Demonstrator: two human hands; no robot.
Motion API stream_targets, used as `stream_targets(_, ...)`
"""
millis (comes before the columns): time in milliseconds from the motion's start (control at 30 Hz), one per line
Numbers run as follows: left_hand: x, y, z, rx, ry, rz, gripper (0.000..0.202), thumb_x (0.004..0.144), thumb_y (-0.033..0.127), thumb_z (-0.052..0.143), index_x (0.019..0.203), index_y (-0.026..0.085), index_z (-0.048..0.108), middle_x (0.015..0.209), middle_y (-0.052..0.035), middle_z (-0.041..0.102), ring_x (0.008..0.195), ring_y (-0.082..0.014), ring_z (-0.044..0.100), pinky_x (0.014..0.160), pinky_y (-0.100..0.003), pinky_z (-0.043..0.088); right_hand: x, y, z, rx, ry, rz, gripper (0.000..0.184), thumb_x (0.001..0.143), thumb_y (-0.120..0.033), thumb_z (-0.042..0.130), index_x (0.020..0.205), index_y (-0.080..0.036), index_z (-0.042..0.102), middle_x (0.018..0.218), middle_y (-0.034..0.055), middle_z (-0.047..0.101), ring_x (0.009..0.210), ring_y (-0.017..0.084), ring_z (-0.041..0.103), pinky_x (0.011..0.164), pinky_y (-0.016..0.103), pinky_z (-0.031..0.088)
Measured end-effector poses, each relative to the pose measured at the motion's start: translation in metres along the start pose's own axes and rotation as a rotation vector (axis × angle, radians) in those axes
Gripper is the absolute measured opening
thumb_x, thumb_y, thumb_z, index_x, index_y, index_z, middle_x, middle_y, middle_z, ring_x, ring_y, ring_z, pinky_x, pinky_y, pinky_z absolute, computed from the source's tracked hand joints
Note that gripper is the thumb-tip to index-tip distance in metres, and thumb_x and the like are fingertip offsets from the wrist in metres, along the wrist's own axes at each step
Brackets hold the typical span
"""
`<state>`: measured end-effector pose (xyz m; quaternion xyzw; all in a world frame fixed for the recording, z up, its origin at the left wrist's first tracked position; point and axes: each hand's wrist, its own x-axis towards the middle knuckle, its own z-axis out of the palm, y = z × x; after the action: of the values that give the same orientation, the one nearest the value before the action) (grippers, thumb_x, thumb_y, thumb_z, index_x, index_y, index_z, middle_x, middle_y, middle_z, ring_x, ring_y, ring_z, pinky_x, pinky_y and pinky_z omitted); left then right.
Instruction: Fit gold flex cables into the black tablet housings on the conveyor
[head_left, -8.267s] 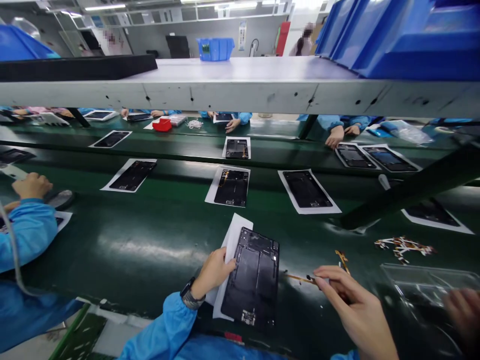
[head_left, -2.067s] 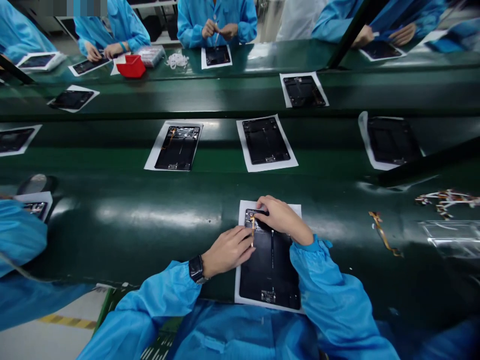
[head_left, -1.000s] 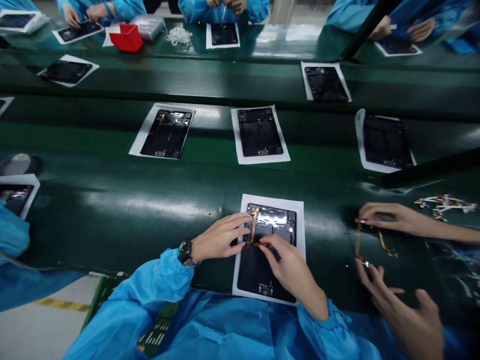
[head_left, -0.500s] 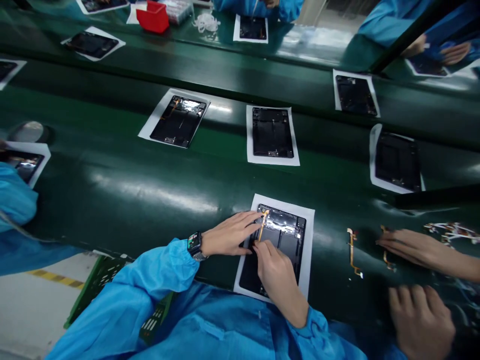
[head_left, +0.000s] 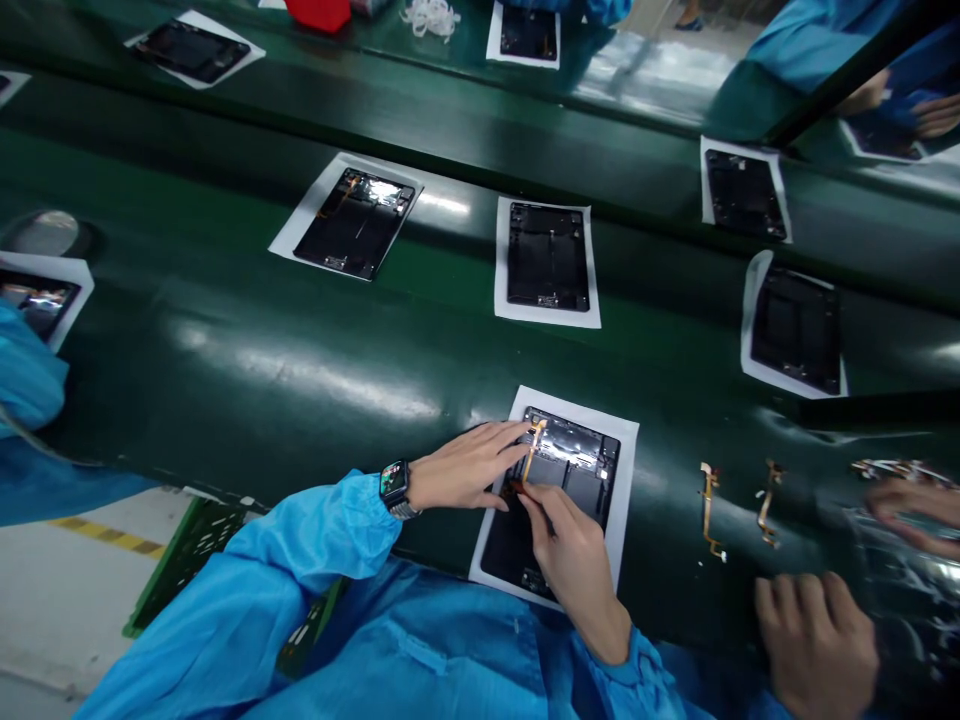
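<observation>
Orange flex cable (head_left: 534, 447) lies along the upper left corner of the open tablet housing (head_left: 581, 470), which rests on a white sheet (head_left: 628, 440) on the green surface (head_left: 300, 380), at 6 o'clock in the view. The left hand (head_left: 465, 468) lies at 9 o'clock of the housing, its fingers (head_left: 502, 440) stretched out and pressing the frame edge, gripping nothing. The right hand (head_left: 574, 560) comes in from 5 o'clock, its fingers apparently pinched on the flex cable's lower end. The flex cable looks thin, light and floppy, and likely to crease or tear. It is best held by its edges near the connector ends. The housing looks stiff and flat. 2 loose strips (head_left: 709, 508) lie at 3 o'clock, near a co-worker's hand (head_left: 817, 635).
</observation>
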<state>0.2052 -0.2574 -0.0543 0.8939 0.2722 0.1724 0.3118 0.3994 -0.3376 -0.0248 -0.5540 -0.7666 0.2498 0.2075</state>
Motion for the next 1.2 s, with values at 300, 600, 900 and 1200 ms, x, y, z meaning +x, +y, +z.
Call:
stream_targets(300, 0.002, 0.0, 0.0, -0.029, 0.002, -0.007, 0.096, 0.067, 0.027, 0.086, 0.144, 0.015, 0.029, 0.153, -0.0233, 0.03, 0.145, -0.0325, 0.025, 0.116, -0.048, 0.031, -0.03, 0.08, -0.124, -0.069, 0.147, -0.061, 0.027, 0.095, -0.03, 0.042, 0.114, -0.039, 0.06, 0.084, 0.0056, 0.067, 0.082, 0.026, 0.066, 0.055, 0.037, 0.052)
stream_targets(600, 0.001, 0.0, 0.0, 0.023, -0.015, 0.003, 0.096, 0.068, 0.033, 0.086, 0.143, 0.011, 0.031, 0.153, -0.0242, 0.03, 0.144, -0.0343, 0.026, 0.117, -0.047, 0.03, -0.009, 0.03, -0.088, -0.075, 0.041, -0.082, 0.032, 0.094, -0.027, 0.042, 0.117, -0.041, 0.058, 0.082, 0.0063, 0.065, 0.079, 0.027, 0.066, 0.062, 0.039, 0.054)
stream_targets(900, 0.001, 0.001, 0.0, 0.027, -0.007, -0.001, 0.094, 0.068, 0.032, 0.086, 0.142, 0.012, 0.032, 0.152, -0.0244, 0.03, 0.144, -0.034, 0.027, 0.116, -0.048, 0.031, 0.017, 0.039, -0.091, -0.117, -0.002, -0.092, 0.024, 0.094, -0.024, 0.044, 0.099, -0.037, 0.064, 0.082, 0.004, 0.066, 0.078, 0.027, 0.066, 0.053, 0.035, 0.048)
stream_targets(1200, 0.003, 0.001, 0.001, 0.028, -0.024, -0.02, 0.09, 0.068, 0.027, 0.086, 0.14, 0.01, 0.034, 0.153, -0.0231, 0.03, 0.145, -0.0331, 0.025, 0.118, -0.045, 0.028, 0.007, -0.005, -0.005, -0.319, -0.089, -0.067, 0.027, 0.095, -0.037, 0.057, 0.111, -0.016, 0.061, 0.104, 0.0059, 0.064, 0.083, 0.015, 0.062, 0.073, 0.033, 0.054)
